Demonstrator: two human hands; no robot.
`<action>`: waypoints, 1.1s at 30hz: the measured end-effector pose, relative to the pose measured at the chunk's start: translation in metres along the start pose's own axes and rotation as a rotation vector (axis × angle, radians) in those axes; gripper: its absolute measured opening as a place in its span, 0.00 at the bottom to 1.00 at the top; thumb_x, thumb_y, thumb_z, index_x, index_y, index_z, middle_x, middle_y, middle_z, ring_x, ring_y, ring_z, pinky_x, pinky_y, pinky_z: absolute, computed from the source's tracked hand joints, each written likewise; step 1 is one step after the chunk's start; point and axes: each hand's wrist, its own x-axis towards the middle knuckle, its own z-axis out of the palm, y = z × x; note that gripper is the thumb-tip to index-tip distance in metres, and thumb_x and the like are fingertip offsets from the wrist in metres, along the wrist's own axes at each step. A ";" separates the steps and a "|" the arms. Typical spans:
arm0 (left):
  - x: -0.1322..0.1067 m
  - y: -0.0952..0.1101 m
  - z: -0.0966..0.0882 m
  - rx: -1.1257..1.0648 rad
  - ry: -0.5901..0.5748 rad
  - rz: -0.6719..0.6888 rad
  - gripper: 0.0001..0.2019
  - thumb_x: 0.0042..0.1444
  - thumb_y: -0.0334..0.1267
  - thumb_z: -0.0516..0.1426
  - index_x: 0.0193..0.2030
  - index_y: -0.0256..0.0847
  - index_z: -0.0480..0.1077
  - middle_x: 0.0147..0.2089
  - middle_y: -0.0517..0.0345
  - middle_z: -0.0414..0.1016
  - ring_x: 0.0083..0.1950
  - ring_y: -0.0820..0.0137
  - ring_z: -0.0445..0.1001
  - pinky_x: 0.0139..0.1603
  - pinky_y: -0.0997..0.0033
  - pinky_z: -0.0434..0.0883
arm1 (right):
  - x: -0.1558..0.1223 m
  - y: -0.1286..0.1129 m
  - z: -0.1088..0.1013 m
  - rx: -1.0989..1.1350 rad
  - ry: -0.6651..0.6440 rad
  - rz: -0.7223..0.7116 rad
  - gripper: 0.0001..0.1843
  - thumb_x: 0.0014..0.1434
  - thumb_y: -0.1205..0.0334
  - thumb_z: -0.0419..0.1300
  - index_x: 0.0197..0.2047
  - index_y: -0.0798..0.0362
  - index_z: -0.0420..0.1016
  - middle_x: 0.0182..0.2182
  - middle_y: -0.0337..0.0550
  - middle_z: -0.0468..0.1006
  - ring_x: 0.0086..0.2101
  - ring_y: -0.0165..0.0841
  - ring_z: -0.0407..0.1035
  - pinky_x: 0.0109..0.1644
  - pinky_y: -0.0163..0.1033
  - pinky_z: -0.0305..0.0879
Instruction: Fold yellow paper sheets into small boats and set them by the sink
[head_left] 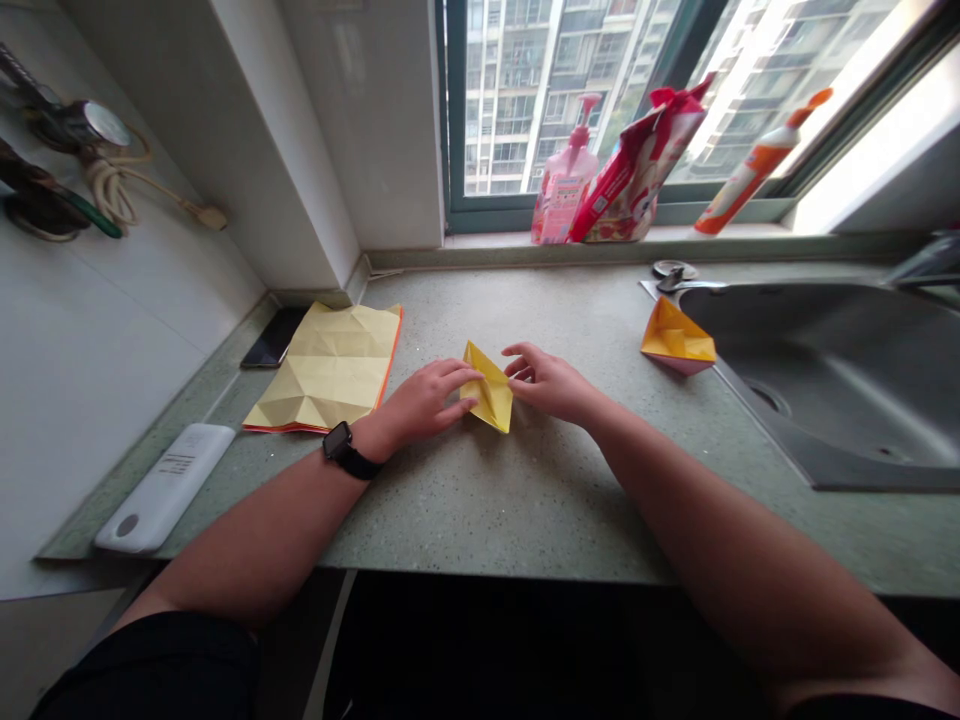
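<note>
A small yellow folded paper [491, 392], creased into an angular origami shape, rests on the countertop between my hands. My left hand [431, 398], with a black watch at the wrist, grips its left side, thumb low and fingers over the top. At the right corner of the paper is my right hand [551, 382]. Its fingers are bent but apart, and the thumb side seems to touch the corner. Off to the right, an orange folded paper piece [677, 338] sits by the sink's edge. Creased yellow sheets with orange-red edges [330, 365] lie left of my left hand.
A steel sink [862, 400] is set into the counter [510, 520] at right. At left lie a dark phone [271, 338] and a white oblong device [166, 488]. A pink pump bottle [564, 190], red bag [637, 170] and orange-white bottle [750, 175] line the windowsill.
</note>
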 end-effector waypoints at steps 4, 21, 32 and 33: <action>0.000 -0.001 0.000 -0.025 0.045 0.038 0.16 0.72 0.37 0.61 0.65 0.45 0.75 0.64 0.48 0.80 0.65 0.58 0.79 0.69 0.48 0.77 | 0.002 0.005 -0.001 0.021 0.007 -0.026 0.20 0.60 0.69 0.68 0.55 0.48 0.75 0.45 0.46 0.85 0.40 0.38 0.80 0.45 0.43 0.78; 0.001 -0.010 -0.001 0.003 0.070 0.050 0.07 0.70 0.33 0.63 0.52 0.43 0.81 0.56 0.50 0.83 0.57 0.61 0.82 0.63 0.53 0.81 | 0.003 0.006 -0.008 -0.283 -0.035 -0.239 0.10 0.58 0.72 0.69 0.38 0.47 0.88 0.44 0.46 0.82 0.44 0.40 0.79 0.57 0.45 0.73; 0.001 -0.004 -0.002 -0.035 0.070 0.120 0.11 0.69 0.30 0.62 0.55 0.43 0.79 0.58 0.50 0.82 0.58 0.61 0.82 0.63 0.52 0.81 | -0.003 -0.008 -0.005 -0.209 -0.002 -0.223 0.12 0.69 0.48 0.69 0.38 0.44 0.88 0.47 0.48 0.82 0.48 0.42 0.78 0.58 0.48 0.74; 0.002 -0.005 -0.002 -0.035 0.070 0.121 0.11 0.69 0.30 0.62 0.55 0.43 0.79 0.57 0.50 0.83 0.58 0.60 0.82 0.63 0.52 0.81 | -0.004 -0.010 -0.005 -0.200 -0.002 -0.235 0.11 0.68 0.47 0.70 0.39 0.44 0.89 0.47 0.48 0.82 0.49 0.42 0.78 0.59 0.49 0.73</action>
